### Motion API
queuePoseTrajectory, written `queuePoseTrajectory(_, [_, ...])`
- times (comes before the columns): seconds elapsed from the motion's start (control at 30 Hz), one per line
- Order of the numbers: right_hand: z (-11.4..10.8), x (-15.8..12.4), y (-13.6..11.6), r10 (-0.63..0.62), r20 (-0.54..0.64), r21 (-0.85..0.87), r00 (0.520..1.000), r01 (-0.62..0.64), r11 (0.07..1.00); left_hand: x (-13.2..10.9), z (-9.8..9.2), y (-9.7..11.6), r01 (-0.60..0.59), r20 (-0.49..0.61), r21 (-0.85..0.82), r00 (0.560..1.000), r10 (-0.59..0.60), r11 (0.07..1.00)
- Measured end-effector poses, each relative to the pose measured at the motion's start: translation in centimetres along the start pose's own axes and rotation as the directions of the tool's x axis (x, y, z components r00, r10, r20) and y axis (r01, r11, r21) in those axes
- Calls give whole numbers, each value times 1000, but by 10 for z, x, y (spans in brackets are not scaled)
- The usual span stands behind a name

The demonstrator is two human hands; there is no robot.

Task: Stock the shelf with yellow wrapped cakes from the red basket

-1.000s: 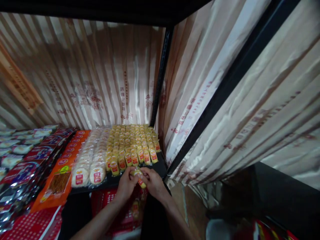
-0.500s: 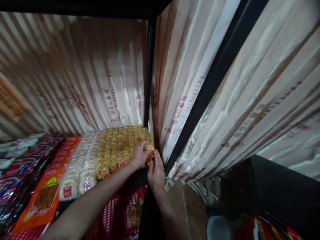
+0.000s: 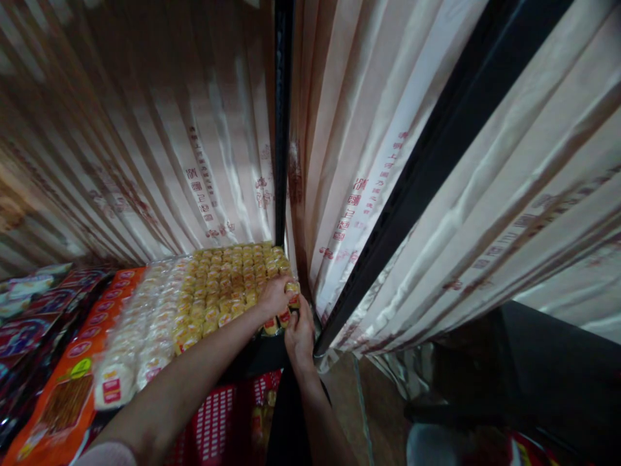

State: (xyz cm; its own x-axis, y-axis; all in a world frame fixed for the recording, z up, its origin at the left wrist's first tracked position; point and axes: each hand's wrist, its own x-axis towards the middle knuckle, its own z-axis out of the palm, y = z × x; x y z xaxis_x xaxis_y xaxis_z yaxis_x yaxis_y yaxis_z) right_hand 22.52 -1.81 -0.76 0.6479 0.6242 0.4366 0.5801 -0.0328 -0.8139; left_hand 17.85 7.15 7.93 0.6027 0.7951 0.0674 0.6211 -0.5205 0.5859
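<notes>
Rows of small yellow wrapped packs [image 3: 213,278] cover the shelf's right end. At their front right corner, my left hand [image 3: 275,296] closes its fingers on a yellow pack [image 3: 292,288]. My right hand [image 3: 299,330] is just to the right and lower, its fingertips pressed against the same pack from the front. Part of the pack is hidden by the fingers. Below my left wrist, more yellow packs with red labels show at the shelf's front edge.
Left of the packs lie white round wrapped items [image 3: 116,382], an orange bag [image 3: 63,401] and dark shiny bags [image 3: 29,343]. A red basket [image 3: 213,414] is below. Black posts [image 3: 283,129] and pleated curtains [image 3: 213,162] stand behind and right.
The view has tilted and moved closer, so the shelf goods appear shifted left. Both hands remain at the corner around the yellow pack, with the fingers slightly shifted.
</notes>
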Motion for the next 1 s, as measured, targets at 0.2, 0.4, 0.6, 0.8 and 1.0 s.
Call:
queuePoseTrajectory(0.2, [4, -5, 10, -71, 15, -75, 997, 72, 995, 1, 3, 0, 4, 47, 161, 999, -12, 987])
queuePoseTrajectory(0.4, [3, -8, 10, -111, 41, -124, 993, 115, 986, 0, 0, 10, 21, 68, 332, 997, -46, 943])
queuePoseTrajectory(0.6, [4, -11, 8, -84, 112, -131, 990, 99, 986, 0, 2, 10, 1, 34, 355, 999, -14, 935])
queuePoseTrajectory(0.8, [5, -9, 10, -39, 157, -71, 987, 50, 996, -1, 5, 4, 7, 34, 324, 999, -19, 946])
queuePoseTrajectory(1.0, [9, -10, 17, -43, 167, -41, 985, 51, 998, 2, 3, 10, 38, 47, 353, 997, -58, 935])
